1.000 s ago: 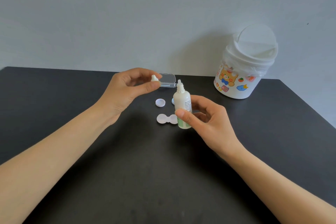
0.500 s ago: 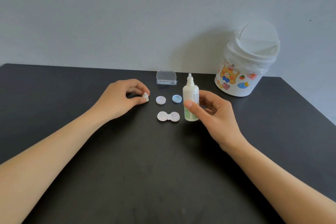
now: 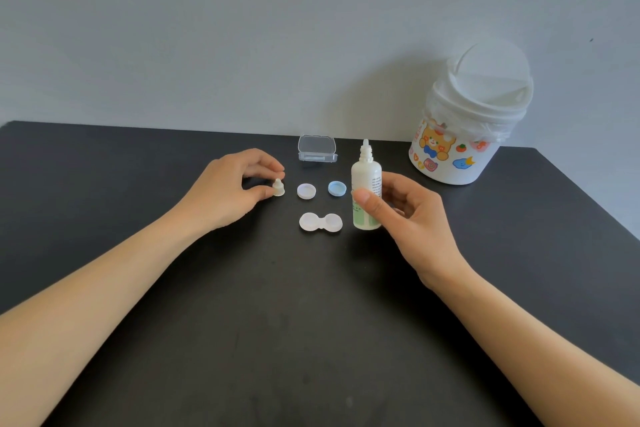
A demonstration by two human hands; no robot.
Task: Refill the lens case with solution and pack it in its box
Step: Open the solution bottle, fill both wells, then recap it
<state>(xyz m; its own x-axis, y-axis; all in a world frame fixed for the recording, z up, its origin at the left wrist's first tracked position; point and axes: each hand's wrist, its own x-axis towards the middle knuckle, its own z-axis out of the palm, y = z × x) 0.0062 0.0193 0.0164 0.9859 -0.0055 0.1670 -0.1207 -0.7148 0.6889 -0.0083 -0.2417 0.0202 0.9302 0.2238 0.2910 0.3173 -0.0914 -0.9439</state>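
The right hand (image 3: 412, 215) grasps the solution bottle (image 3: 366, 191) upright, uncapped, just right of the open lens case (image 3: 321, 222) on the dark counter (image 3: 311, 322); the left hand (image 3: 228, 191) pinches the bottle cap (image 3: 278, 187), which sits on the counter; the white lid (image 3: 306, 191) and blue lid (image 3: 337, 188) lie just beyond the case; the clear box (image 3: 317, 148) waits at the far edge; filling looks next, then lidding and packing; I cannot tell whether the wells hold liquid.

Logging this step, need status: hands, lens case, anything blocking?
Left hand pinches bottle cap on table. Right hand holds uncapped solution bottle upright. Lens case open, its two lids off. Nothing blocking.
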